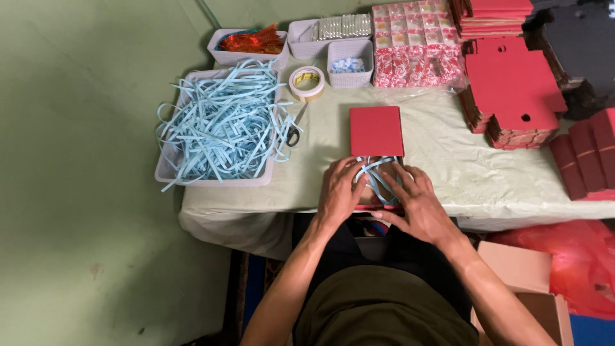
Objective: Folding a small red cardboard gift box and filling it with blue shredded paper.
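Counter [448, 166] under pale green cloth. Big grey tray [168, 168] of light blue paper shreds [221, 122] near left edge. Stacks of red card cutouts [512, 90] toward right edge. Red box lid [376, 131] lies flat mid-counter. At near edge, left hand [338, 192] and right hand [419, 205] press blue shred bundle [379, 176] into an open box, fingers spread and curled over it. Tape roll [307, 82] and scissors [295, 128] beside tray.

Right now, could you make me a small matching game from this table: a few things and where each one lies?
Things:
1. blue paper shreds
2. tape roll
3. red box lid
4. scissors

Places:
A. just beyond both hands
B. heaped in the big tray at the left
C. flat beside that tray's right edge
D. before the small baskets

Pairs: 1-B, 2-D, 3-A, 4-C
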